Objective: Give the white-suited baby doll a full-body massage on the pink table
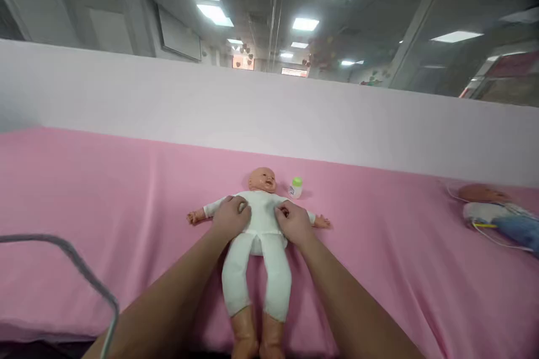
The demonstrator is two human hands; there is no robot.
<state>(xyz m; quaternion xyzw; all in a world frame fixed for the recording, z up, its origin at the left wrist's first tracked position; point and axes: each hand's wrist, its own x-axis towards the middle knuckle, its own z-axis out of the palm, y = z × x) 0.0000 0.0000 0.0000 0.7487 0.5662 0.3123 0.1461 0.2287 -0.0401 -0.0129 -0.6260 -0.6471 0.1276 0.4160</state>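
Observation:
A baby doll [261, 219] in a white one-piece suit lies on its back on the pink sheet [105, 196], head away from me, arms spread, bare feet toward me. My left hand [231, 217] rests on the doll's chest at its right shoulder, fingers curled into the white fabric. My right hand [293, 223] presses on the other side of the torso, fingers pinching the suit near the waist. A small bottle with a green cap [295, 187] stands just right of the doll's head.
A second doll in blue trousers [497, 214] lies at the far right with a thin cord around it. A white partition wall [269, 118] runs behind the bed. A grey metal rail [84, 275] curves at lower left.

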